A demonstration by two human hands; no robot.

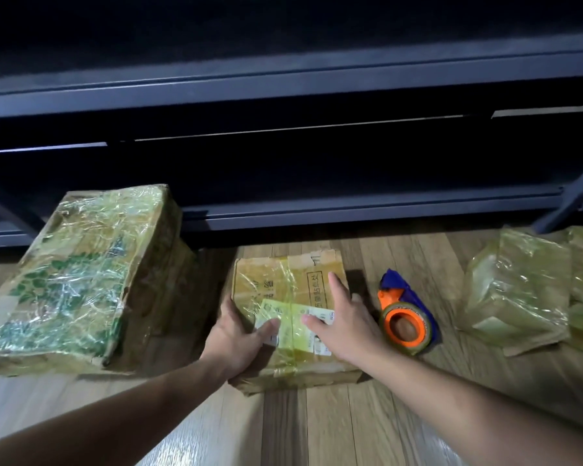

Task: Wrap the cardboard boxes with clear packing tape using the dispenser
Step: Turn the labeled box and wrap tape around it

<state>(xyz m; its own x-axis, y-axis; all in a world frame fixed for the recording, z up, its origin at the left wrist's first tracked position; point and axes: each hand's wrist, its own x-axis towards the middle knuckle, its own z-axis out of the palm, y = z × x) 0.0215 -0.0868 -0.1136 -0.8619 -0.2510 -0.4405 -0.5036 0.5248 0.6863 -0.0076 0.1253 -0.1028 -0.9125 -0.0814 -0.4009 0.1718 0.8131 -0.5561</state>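
Since the small box (285, 280) lies flat on the wooden floor (317, 428) between both hands, it looks easy to handle. It is probably light and fairly stiff, though its corners are worn and soft. The tape already across its top is glossy and wrinkled, so palms may slide there. Bare cardboard edges and corners look like the safer places to hold when turning it.

The left hand (239, 334) has a grip on the box's left edge, with the thumb on the top face near the pale label (285, 319) and the fingers going down the side. The right hand (345, 326) holds nothing. It rests flat on the top with its fingers straight and spread.

The tape dispenser (406, 319), orange and blue, lies on the floor just beside the box on the right, untouched. It probably lifts easily by its handle.

By count there are four boxes. They are this small one, one large box (78, 277) at the left, heavily wrapped and tilted, and two wrapped boxes (519, 297) at the right, the farther one cut off by the picture's edge. There is one dispenser carrying one roll. A dark shelf unit (283, 92) stands behind.
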